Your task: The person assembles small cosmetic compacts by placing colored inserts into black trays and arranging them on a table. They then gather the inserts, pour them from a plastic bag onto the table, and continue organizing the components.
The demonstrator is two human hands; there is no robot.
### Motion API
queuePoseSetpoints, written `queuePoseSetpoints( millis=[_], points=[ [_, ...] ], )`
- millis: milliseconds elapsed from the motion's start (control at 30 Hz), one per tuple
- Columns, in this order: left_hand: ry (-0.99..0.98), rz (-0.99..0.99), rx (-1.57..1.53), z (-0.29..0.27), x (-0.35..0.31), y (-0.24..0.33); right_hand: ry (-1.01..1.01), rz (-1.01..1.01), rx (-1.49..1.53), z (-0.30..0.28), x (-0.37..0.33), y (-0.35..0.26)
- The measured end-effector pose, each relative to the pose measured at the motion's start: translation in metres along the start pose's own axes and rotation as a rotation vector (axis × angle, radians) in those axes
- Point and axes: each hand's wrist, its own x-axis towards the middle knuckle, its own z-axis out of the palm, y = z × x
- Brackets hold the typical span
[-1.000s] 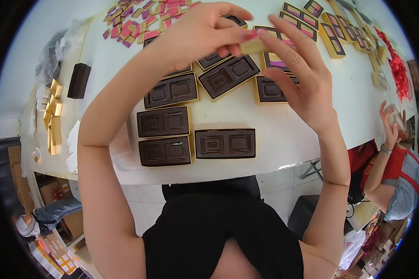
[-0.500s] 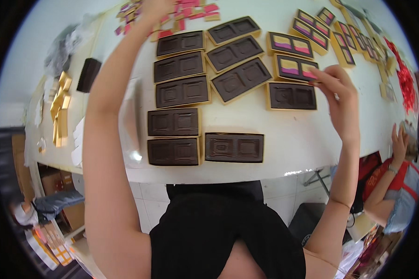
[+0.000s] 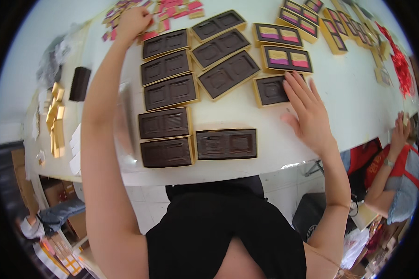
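My left hand reaches to the far left, at the edge of a pile of small pink, purple and gold pieces. Its fingers are curled closed, and what they hold, if anything, is hidden. My right hand is open, fingers stretched over the right half of a gold-edged box with a dark two-hollow tray. Just beyond it sit two boxes, a nearer filled box and a farther filled box, each with two two-coloured pieces in its hollows. Several boxes with unfilled dark trays stand left of centre.
More filled boxes stand at the far right, near a heap of red ribbon-like material. Gold box parts and a dark block lie at the left. Another person's hand shows at the right edge.
My right hand has left the filled box, come nearer and spread open over the unfilled one. My left hand, partly cut off before, now shows whole at the pile. The view has shifted slightly.
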Motion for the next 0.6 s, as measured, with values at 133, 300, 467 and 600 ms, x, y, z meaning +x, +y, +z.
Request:
queuePoseSetpoints(
  millis=[133,300,467,600],
  points=[
    [0.202,0.139,0.037,0.026,0.008,-0.028,-0.049,0.047,-0.055,0.007,-0.012,-0.003],
    [0.292,0.068,-0.044,0.018,-0.003,-0.033,-0.011,0.073,-0.089,0.017,-0.012,-0.005],
    [0.028,-0.148,-1.376,-0.018,-0.024,0.002,0.136,0.120,0.107,0.008,-0.009,-0.011],
    [-0.278,-0.015,-1.731,-0.074,-0.069,0.099,0.377,0.180,0.498,-0.014,0.019,-0.024]
  ],
)
